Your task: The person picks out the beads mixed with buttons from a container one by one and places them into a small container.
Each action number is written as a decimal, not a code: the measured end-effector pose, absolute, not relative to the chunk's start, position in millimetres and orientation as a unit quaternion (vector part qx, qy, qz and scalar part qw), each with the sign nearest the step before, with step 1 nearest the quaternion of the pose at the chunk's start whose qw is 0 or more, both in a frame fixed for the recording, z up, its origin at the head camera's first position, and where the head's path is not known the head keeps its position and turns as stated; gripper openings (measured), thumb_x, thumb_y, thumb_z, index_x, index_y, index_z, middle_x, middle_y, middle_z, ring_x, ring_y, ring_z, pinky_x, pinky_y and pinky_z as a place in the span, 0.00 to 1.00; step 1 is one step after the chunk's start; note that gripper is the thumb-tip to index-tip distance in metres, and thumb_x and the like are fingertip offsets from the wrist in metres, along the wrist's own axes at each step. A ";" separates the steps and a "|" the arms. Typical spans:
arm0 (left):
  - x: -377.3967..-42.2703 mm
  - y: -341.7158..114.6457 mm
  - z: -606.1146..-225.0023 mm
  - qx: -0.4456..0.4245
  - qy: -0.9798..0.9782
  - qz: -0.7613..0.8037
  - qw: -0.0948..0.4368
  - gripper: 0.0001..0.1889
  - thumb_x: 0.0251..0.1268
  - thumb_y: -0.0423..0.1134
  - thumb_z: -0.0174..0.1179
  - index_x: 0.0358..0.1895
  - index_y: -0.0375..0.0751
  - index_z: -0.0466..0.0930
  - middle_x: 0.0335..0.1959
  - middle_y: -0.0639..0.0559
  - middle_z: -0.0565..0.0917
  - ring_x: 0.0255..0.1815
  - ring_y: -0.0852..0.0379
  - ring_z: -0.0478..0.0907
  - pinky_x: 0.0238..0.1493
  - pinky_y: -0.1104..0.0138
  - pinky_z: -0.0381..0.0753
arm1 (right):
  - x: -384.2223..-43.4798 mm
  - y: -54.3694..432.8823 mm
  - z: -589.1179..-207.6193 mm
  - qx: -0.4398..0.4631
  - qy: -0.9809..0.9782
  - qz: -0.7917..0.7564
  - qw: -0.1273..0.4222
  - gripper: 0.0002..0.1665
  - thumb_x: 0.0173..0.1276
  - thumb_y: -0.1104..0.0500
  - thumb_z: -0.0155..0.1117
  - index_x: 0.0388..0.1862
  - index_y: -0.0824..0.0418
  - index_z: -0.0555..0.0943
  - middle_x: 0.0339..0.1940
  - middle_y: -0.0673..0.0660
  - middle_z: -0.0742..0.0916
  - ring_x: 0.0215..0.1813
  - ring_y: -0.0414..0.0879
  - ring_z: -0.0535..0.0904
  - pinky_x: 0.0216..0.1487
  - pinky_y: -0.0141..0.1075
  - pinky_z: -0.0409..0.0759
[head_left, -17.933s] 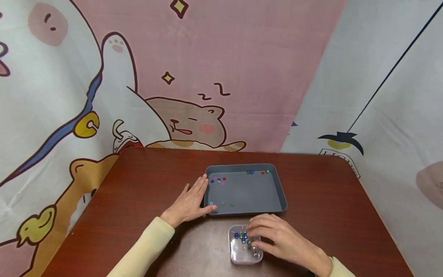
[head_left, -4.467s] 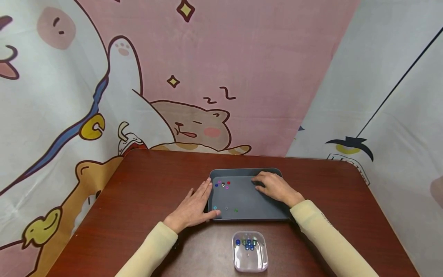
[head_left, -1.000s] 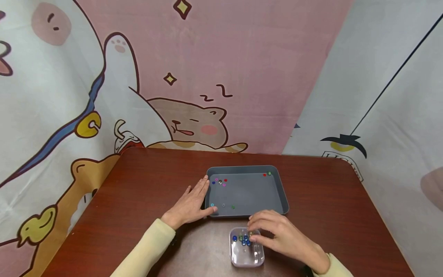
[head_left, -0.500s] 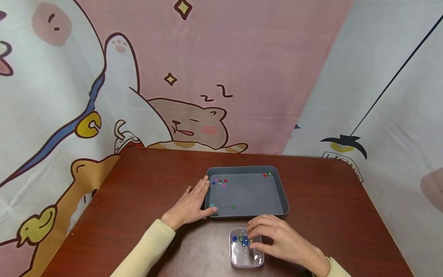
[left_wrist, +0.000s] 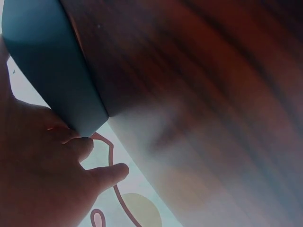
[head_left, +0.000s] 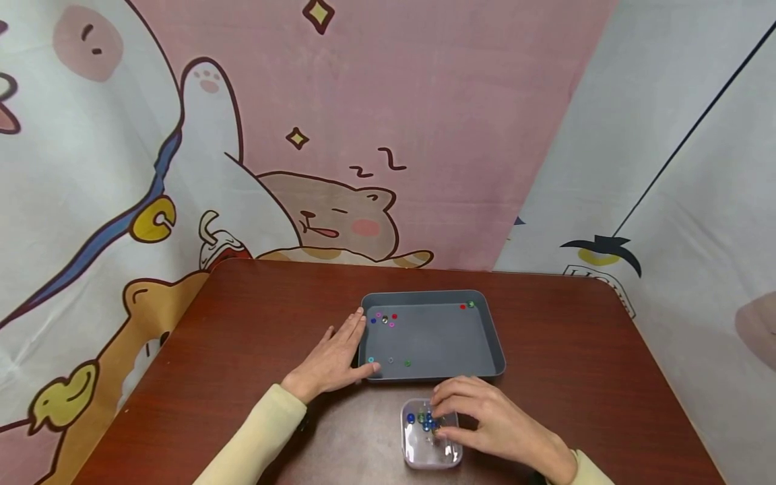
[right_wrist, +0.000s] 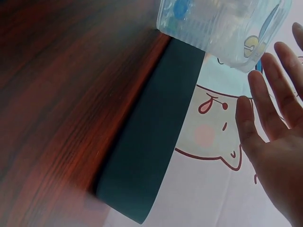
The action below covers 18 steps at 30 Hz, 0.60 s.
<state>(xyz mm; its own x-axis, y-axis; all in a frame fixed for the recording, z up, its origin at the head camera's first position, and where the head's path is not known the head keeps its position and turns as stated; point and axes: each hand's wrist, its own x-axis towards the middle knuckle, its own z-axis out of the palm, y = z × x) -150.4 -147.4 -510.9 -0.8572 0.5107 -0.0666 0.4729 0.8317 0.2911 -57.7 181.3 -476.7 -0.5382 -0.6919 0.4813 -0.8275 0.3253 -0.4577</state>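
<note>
In the head view, a clear plastic box (head_left: 418,451) holds several blue, green and clear round beads. My right hand (head_left: 485,417) hovers over the box's right side, its thumb and forefinger apart. A yellowish bead shows beside the thumb tip, partly hidden. From the right wrist, the fingers of this hand (right_wrist: 279,109) look loosely extended near the box. My left hand (head_left: 330,357) rests along the left rim of a grey tray (head_left: 436,340), fingers straight and the thumb over the near corner. The left wrist view shows this hand (left_wrist: 52,165) against the tray's outer wall.
Inside the tray, a red bead (head_left: 463,307) and a green bead (head_left: 471,304) lie at the back right. Several small coloured beads (head_left: 384,320) sit at the back left, more at the front left. The brown table (head_left: 564,350) meets a cartoon-print curtain (head_left: 448,135) behind.
Since the 4.5-second-old frame, my right hand has come from the tray's back right to the box. The dark and blue beads seen there earliest are gone. My left hand stays put.
</note>
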 end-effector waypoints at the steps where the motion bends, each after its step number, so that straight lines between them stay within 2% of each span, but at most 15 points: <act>1: -150.3 -147.5 -511.0 0.258 0.954 0.133 0.071 0.56 0.69 0.74 0.51 0.84 0.35 0.45 0.86 0.46 0.42 0.85 0.49 0.44 0.77 0.40 0.54 | -57.8 181.6 -476.5 0.466 -0.810 0.342 0.099 0.18 0.62 0.53 0.81 0.51 0.43 0.87 0.54 0.41 0.86 0.58 0.41 0.81 0.63 0.29 0.74; 7: -149.9 -148.4 -510.7 0.258 0.954 0.137 0.066 0.55 0.69 0.73 0.52 0.84 0.35 0.47 0.86 0.45 0.44 0.85 0.48 0.45 0.77 0.39 0.55 | -59.5 184.4 -474.2 0.427 -0.830 0.349 0.085 0.16 0.66 0.52 0.77 0.52 0.43 0.87 0.55 0.43 0.86 0.58 0.41 0.81 0.55 0.41 0.84; 11: -149.8 -148.7 -510.2 0.258 0.954 0.140 0.066 0.55 0.69 0.73 0.53 0.84 0.35 0.47 0.86 0.45 0.43 0.85 0.48 0.45 0.77 0.39 0.55 | -64.8 188.0 -474.0 0.396 -0.844 0.349 0.099 0.15 0.68 0.52 0.76 0.53 0.42 0.87 0.56 0.42 0.86 0.57 0.40 0.82 0.56 0.32 0.81; 15: -150.5 -148.4 -511.4 0.258 0.954 0.139 0.070 0.55 0.69 0.73 0.52 0.84 0.35 0.46 0.86 0.46 0.42 0.85 0.48 0.45 0.77 0.40 0.54 | -73.4 193.6 -475.0 0.385 -0.840 0.360 0.126 0.17 0.66 0.58 0.77 0.53 0.46 0.87 0.57 0.47 0.86 0.57 0.43 0.83 0.60 0.24 0.74; 18: -150.6 -148.3 -511.7 0.260 0.953 0.141 0.065 0.55 0.69 0.72 0.53 0.84 0.34 0.47 0.86 0.45 0.43 0.85 0.48 0.46 0.77 0.39 0.54 | -80.2 199.0 -474.3 0.368 -0.845 0.362 0.138 0.20 0.64 0.61 0.78 0.54 0.48 0.87 0.58 0.50 0.86 0.58 0.43 0.83 0.60 0.22 0.73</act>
